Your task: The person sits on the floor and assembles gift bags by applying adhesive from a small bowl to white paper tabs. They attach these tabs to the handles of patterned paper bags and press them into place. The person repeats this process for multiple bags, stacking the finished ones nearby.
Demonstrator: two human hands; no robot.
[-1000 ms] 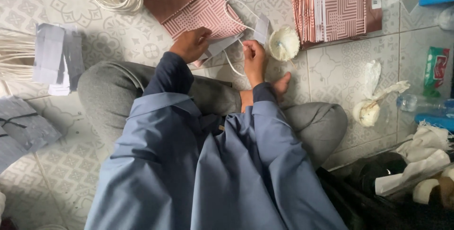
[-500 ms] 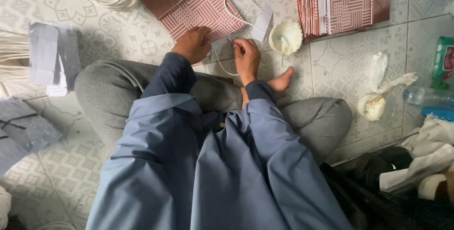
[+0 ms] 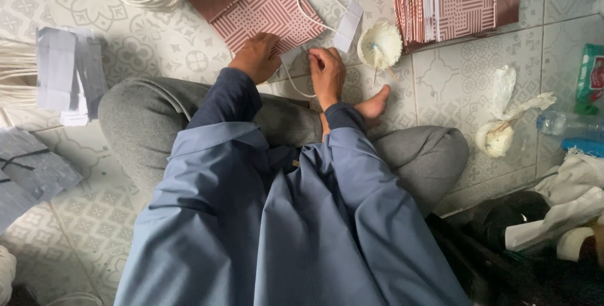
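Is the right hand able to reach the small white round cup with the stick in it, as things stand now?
Probably yes. The right hand lies just left of the small white round cup, with only bare patterned floor tile between them, though it is busy with the thin white cord.

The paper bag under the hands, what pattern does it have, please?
Brownish-red with white geometric lines on the bag, seen in the head view.
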